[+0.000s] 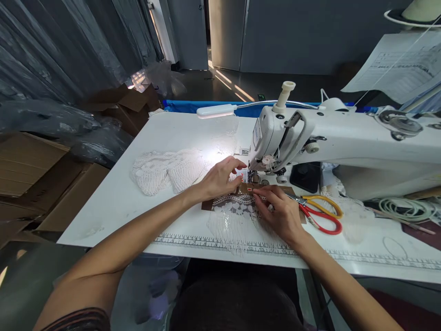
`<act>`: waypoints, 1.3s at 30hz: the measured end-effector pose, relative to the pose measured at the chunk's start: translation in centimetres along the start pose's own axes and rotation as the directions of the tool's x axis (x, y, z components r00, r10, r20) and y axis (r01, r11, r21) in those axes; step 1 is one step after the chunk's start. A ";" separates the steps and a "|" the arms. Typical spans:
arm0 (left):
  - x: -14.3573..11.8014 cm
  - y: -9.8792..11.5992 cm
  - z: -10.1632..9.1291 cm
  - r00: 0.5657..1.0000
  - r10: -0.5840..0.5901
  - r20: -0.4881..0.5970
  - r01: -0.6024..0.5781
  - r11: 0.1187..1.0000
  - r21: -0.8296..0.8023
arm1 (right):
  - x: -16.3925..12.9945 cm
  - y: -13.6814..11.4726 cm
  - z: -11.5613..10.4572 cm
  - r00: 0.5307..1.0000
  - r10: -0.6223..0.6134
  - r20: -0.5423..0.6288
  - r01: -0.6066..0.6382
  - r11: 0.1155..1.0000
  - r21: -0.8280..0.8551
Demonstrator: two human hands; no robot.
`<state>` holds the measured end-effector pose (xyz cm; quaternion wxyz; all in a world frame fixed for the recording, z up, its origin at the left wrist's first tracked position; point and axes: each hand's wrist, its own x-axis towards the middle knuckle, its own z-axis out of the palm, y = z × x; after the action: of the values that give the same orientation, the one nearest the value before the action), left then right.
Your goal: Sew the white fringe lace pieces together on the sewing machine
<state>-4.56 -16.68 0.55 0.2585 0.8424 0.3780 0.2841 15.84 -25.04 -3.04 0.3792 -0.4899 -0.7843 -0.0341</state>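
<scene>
At the presser foot: lace piece (pixel 237 202) lay flat on brown backing (pixel 210 205), ready for feeding.
Left hand (pixel 220 179): pressing lace, steadying.
Right hand (pixel 280 211): pinching lace edge, aligning.

- The left hand (pixel 220 180) and right hand (pixel 280 212) are bare, with no gloves, rings or watch.
- The nails on the fingers (pixel 254 189) are painted red-pink.
- Both arms are bare up from the table (pixel 113 202).
- A dark striped sleeve (pixel 77 321) shows on the left upper arm.

White table (pixel 113 202): lace (pixel 165 171), scissors (pixel 322 214).
</scene>
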 end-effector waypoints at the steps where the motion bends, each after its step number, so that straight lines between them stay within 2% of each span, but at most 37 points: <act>1: 0.5 -0.2 0.0 0.999 -0.031 0.013 0.030 0.999 0.036 | -0.1 0.0 -0.1 1.000 0.010 0.002 -0.010 1.000 -0.005; 6: 2.0 0.2 0.9 0.985 -0.111 0.133 0.091 0.985 0.150 | -0.3 0.1 -0.2 1.000 0.028 0.000 -0.028 0.999 -0.023; 12: 2.0 0.3 1.6 0.987 -0.143 0.074 0.123 0.967 0.224 | -0.3 0.3 -0.2 0.999 0.048 -0.005 -0.048 0.998 -0.029; 14: 1.5 -0.1 1.3 0.985 -0.143 0.095 0.123 0.975 0.185 | -0.4 0.4 -0.2 0.998 0.060 0.002 -0.060 0.998 -0.018; 20: 0.7 -0.9 0.8 0.986 -0.105 0.128 0.114 0.991 -0.070 | -0.6 0.7 -0.1 0.992 0.125 0.015 -0.125 0.992 0.006; 25: 1.6 -1.0 1.3 0.991 -0.125 0.056 0.126 0.992 -0.013 | 0.0 1.1 -0.1 0.988 0.150 0.041 -0.154 0.981 0.118; 28: 2.2 -0.9 2.0 0.989 -0.148 0.012 0.146 0.985 0.089 | 0.6 1.1 -0.2 0.994 0.099 0.036 -0.103 0.988 0.112; 31: 1.6 -0.3 2.3 0.993 -0.107 0.058 0.100 0.990 0.103 | 1.1 0.8 -0.2 0.997 -0.048 0.056 0.044 0.997 0.061; 35: -1.0 1.4 1.3 0.977 -0.007 0.214 0.013 0.999 -0.029 | 1.6 0.8 0.0 0.968 -0.193 0.162 0.189 0.981 0.040; 39: -2.5 1.9 -0.1 0.956 -0.037 0.292 0.115 0.960 -0.255 | 1.9 0.8 0.0 0.948 -0.246 0.201 0.229 0.968 0.106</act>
<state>-5.06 -19.69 1.10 0.4333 0.8160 0.3272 0.1985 16.07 -23.22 -2.07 0.3058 -0.3770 -0.8743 0.0050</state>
